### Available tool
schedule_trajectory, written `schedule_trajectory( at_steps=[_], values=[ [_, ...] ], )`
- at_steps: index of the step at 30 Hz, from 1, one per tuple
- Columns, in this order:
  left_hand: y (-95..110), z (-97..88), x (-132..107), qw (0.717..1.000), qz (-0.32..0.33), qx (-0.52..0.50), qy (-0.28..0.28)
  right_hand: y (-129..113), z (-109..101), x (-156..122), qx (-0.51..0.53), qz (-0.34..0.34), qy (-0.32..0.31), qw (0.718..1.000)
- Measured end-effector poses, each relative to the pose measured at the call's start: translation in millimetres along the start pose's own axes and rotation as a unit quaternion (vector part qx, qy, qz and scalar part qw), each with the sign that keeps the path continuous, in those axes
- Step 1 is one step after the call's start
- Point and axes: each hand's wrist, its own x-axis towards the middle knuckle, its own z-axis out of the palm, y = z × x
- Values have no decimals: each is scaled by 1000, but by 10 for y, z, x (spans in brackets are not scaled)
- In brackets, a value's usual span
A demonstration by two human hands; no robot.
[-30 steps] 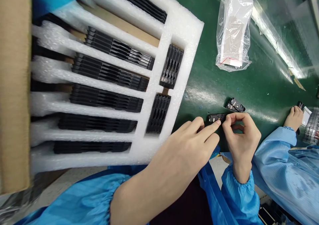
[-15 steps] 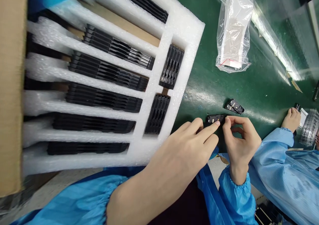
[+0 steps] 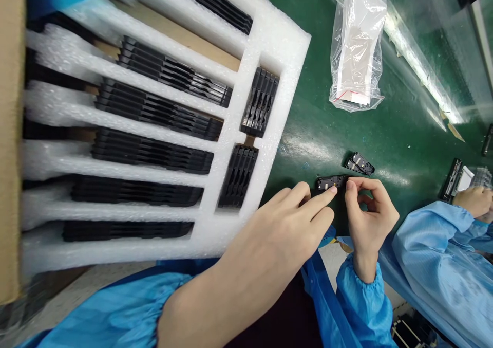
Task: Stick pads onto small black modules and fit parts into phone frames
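A small black plastic part [image 3: 324, 182] with pale and gold spots is held low over the green bench or rests on it. My left hand [image 3: 295, 217] reaches in from the left and is closed on this part, its index fingertip pressed on the near edge; the thumb is mostly hidden. At the part's right end my right hand [image 3: 370, 204] makes a pinch of thumb and index finger. What sits between those fingertips is too small to make out. Just beyond lie similar black parts [image 3: 359, 163], overlapping each other.
A white foam tray [image 3: 265, 183] with slots of stacked black parts [image 3: 154, 147] fills the left, beside a cardboard wall [image 3: 11, 142]. On the green bench [image 3: 308, 132] lies a clear plastic bag [image 3: 356, 44]. A co-worker's hands [image 3: 475, 201] are at the far right.
My hands keep nearly the same hold on the part, and the view has shifted slightly. The co-worker's hand has moved right, uncovering a black item on the bench.
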Motion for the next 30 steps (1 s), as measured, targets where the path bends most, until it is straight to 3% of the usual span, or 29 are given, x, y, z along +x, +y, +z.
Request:
schedule_trajectory(
  at_steps=[8,13,19,24,30],
  values=[
    [-4,-33,-18,1000,3,16,-6,-21,-61,58,32,26,-61,997],
    [-8,-12,-18,1000,6,8,4,-19,-47,59,37,32,-51,997],
    [-26,-6,-55,1000,12,6,-6,42,-8,0,138,96,14,986],
    [-68,5,-92,1000,22,-10,-10,111,3,-98,202,78,22,976],
    [-65,-28,-97,998,10,-56,11,125,24,-127,201,57,-2,978]
  ],
)
